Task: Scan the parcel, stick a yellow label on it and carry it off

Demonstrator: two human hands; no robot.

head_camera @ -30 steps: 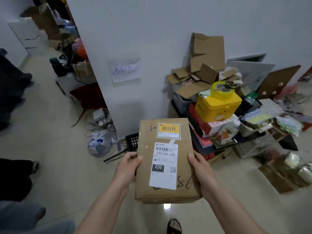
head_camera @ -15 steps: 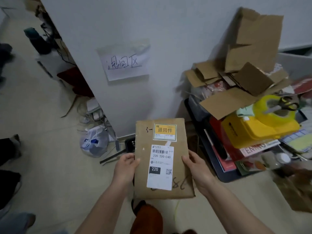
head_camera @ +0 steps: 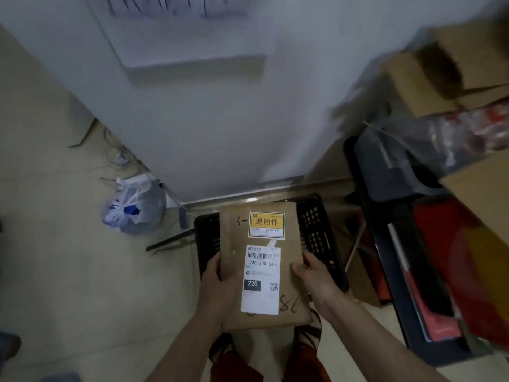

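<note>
You hold the parcel [head_camera: 264,264], a flat brown paper package, face up between both hands above a black perforated crate [head_camera: 316,232] on the floor by the wall base. Its yellow label [head_camera: 266,224] sits near the far edge with three dark characters printed on it; below it lies a white shipping label [head_camera: 261,279] with barcode, "220-220-C40" and a black "220" block. Handwritten marks show beside the yellow label and at the near right corner. Your left hand [head_camera: 219,285] clamps the left edge, fingers curled under and thumb on top; your right hand [head_camera: 312,274] grips the right edge likewise. Compared with half a second ago, the wall [head_camera: 214,119] and crate are much closer and the parcel now overlaps the crate, where before only a corner of the crate showed. A tied plastic bag [head_camera: 135,208] lies to the left near the wall corner. Stacked cardboard [head_camera: 429,78] and a dark shelf unit [head_camera: 391,216] crowd the right side. Bare floor [head_camera: 68,271] lies open on the left.
</note>
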